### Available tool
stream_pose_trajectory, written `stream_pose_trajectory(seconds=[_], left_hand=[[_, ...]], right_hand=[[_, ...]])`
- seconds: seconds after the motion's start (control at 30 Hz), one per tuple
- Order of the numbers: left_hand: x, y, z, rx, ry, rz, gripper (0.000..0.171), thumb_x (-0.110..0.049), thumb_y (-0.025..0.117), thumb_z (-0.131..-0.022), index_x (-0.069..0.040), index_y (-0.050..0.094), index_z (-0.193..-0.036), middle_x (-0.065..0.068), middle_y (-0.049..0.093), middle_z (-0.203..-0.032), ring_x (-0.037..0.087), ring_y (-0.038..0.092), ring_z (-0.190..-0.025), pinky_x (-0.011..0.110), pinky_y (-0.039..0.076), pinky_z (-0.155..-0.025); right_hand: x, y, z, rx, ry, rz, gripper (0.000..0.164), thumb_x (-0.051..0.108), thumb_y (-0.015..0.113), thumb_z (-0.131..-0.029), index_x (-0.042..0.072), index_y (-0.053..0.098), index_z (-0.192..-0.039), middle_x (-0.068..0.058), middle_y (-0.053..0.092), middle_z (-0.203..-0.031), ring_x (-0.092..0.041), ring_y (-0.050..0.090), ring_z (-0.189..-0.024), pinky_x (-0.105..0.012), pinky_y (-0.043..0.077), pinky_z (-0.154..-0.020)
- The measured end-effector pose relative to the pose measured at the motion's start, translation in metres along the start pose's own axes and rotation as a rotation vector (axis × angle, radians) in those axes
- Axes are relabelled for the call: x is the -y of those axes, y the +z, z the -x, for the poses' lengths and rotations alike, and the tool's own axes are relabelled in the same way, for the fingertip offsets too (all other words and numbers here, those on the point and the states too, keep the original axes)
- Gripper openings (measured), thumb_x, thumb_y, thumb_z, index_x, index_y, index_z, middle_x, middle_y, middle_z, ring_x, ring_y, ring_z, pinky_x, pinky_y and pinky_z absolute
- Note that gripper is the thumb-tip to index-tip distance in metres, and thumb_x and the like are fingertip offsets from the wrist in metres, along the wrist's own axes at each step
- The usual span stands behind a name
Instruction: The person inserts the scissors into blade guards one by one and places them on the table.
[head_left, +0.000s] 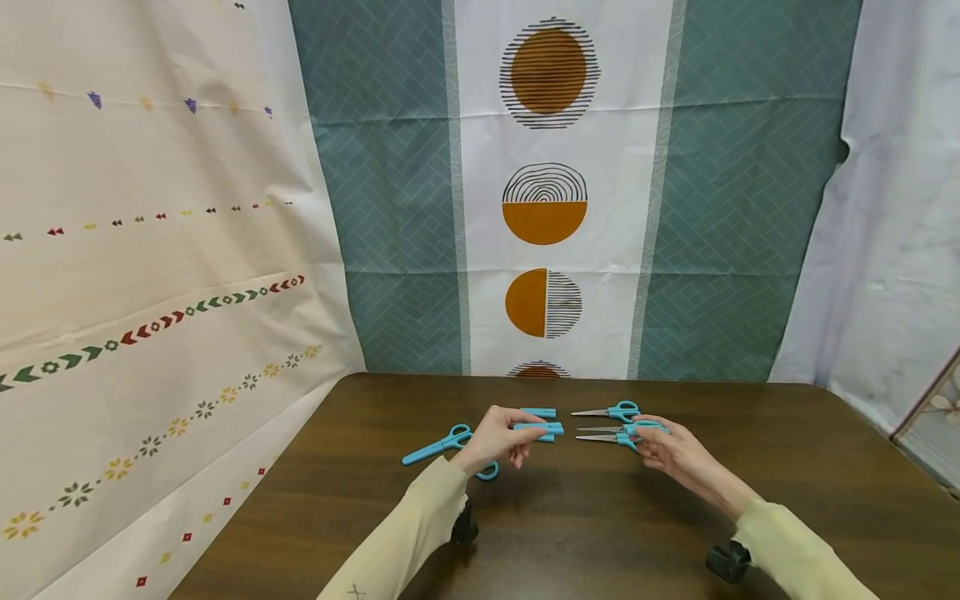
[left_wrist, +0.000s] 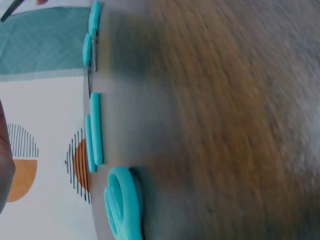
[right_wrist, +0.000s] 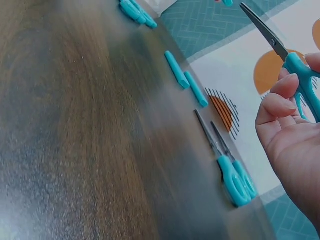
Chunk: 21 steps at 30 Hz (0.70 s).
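My left hand (head_left: 501, 433) pinches a turquoise scissor cover (head_left: 551, 428) above the table. Two more turquoise covers (right_wrist: 177, 70) lie on the wood beneath and beyond it. My right hand (right_wrist: 290, 125) holds scissors (right_wrist: 295, 65) by their turquoise handles, blades bare and pointing left towards the cover. On the tabletop near that hand are two other pairs of bare scissors (right_wrist: 232, 180), side by side with their points to the left. In the left wrist view only a sliver of my left hand (left_wrist: 4, 160) shows at the edge, and its cover is out of frame.
Left of my left hand, covered scissors (head_left: 435, 448) lie on the brown wooden table (head_left: 570, 533). A second turquoise handle (head_left: 489, 472) shows there, the rest hidden by my wrist. Patterned cloths (head_left: 397, 192) hang behind the table and at both sides.
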<state>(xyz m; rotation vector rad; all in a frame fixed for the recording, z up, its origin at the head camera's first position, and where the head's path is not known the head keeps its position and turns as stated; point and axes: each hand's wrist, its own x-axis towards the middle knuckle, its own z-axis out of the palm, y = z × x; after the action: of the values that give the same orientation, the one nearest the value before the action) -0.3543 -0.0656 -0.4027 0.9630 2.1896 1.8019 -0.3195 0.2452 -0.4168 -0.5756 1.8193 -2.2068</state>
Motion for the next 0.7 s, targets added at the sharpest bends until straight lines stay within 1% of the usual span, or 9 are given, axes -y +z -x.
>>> stream_pose_trajectory(seconds=[0.03, 0.07, 0.17, 0.27, 0.4, 0.47, 0.57, 0.7], left_hand=[[-0.004, 0.0, 0.001, 0.003, -0.001, 0.01, 0.018, -0.013, 0.064, -0.085, -0.001, 0.068, -0.099, 0.014, 0.055, -0.053, 0.02, 0.051, -0.038, 0.036, 0.046, -0.041], [-0.005, 0.0, 0.001, 0.002, -0.002, 0.018, 0.018, -0.014, 0.065, -0.085, -0.002, 0.068, -0.099, 0.015, 0.054, -0.054, 0.02, 0.051, -0.038, 0.034, 0.046, -0.041], [-0.005, 0.0, 0.001, -0.005, 0.014, 0.036, 0.019, -0.016, 0.065, -0.085, -0.003, 0.069, -0.099, 0.015, 0.055, -0.055, 0.019, 0.051, -0.039, 0.033, 0.046, -0.041], [0.006, -0.001, -0.001, -0.014, 0.021, 0.054, 0.021, -0.019, 0.066, -0.085, -0.005, 0.069, -0.101, 0.016, 0.055, -0.055, 0.019, 0.05, -0.039, 0.032, 0.046, -0.041], [0.006, -0.002, 0.001, -0.012, 0.019, 0.08, 0.022, -0.017, 0.064, -0.086, -0.005, 0.068, -0.103, 0.018, 0.054, -0.057, 0.017, 0.051, -0.04, 0.028, 0.046, -0.042], [0.004, -0.002, 0.002, -0.004, 0.021, 0.088, 0.022, -0.016, 0.063, -0.086, -0.004, 0.067, -0.104, 0.018, 0.054, -0.058, 0.017, 0.051, -0.04, 0.028, 0.046, -0.043], [0.002, -0.001, 0.003, 0.011, 0.022, 0.086, 0.022, -0.016, 0.063, -0.086, -0.003, 0.067, -0.105, 0.017, 0.054, -0.057, 0.017, 0.051, -0.041, 0.028, 0.046, -0.043], [-0.002, -0.001, 0.004, 0.024, 0.029, 0.084, 0.024, -0.017, 0.063, -0.086, -0.003, 0.067, -0.105, 0.014, 0.055, -0.057, 0.017, 0.051, -0.041, 0.029, 0.046, -0.043]], right_hand=[[0.0, 0.001, -0.001, 0.004, -0.004, 0.0, 0.021, 0.011, 0.04, -0.098, 0.002, 0.036, -0.117, -0.004, 0.057, -0.089, -0.012, 0.051, -0.073, -0.024, 0.04, -0.06], [0.001, 0.002, -0.001, 0.012, -0.009, -0.002, 0.021, 0.011, 0.04, -0.098, 0.002, 0.036, -0.117, -0.004, 0.056, -0.088, -0.012, 0.05, -0.072, -0.024, 0.039, -0.059], [0.002, 0.004, -0.002, 0.024, -0.023, -0.002, 0.022, 0.011, 0.04, -0.098, 0.001, 0.036, -0.117, -0.003, 0.054, -0.085, -0.011, 0.048, -0.071, -0.023, 0.037, -0.057], [0.003, 0.007, -0.003, 0.029, -0.036, 0.005, 0.025, 0.01, 0.04, -0.098, -0.002, 0.035, -0.119, -0.004, 0.054, -0.085, -0.011, 0.048, -0.07, -0.022, 0.037, -0.056], [0.004, 0.012, -0.005, 0.036, -0.049, 0.026, 0.026, 0.009, 0.039, -0.098, -0.004, 0.034, -0.12, -0.006, 0.054, -0.088, -0.012, 0.05, -0.072, -0.023, 0.039, -0.058], [0.005, 0.014, -0.006, 0.043, -0.05, 0.031, 0.024, 0.009, 0.038, -0.098, -0.002, 0.035, -0.12, -0.006, 0.054, -0.089, -0.013, 0.051, -0.073, -0.024, 0.04, -0.059], [0.006, 0.017, -0.007, 0.051, -0.048, 0.026, 0.026, 0.009, 0.039, -0.098, -0.003, 0.034, -0.12, -0.007, 0.053, -0.089, -0.013, 0.05, -0.073, -0.025, 0.04, -0.06], [0.008, 0.021, -0.01, 0.053, -0.052, 0.027, 0.027, 0.009, 0.041, -0.098, -0.004, 0.033, -0.12, -0.007, 0.053, -0.088, -0.012, 0.049, -0.07, -0.024, 0.038, -0.058]])
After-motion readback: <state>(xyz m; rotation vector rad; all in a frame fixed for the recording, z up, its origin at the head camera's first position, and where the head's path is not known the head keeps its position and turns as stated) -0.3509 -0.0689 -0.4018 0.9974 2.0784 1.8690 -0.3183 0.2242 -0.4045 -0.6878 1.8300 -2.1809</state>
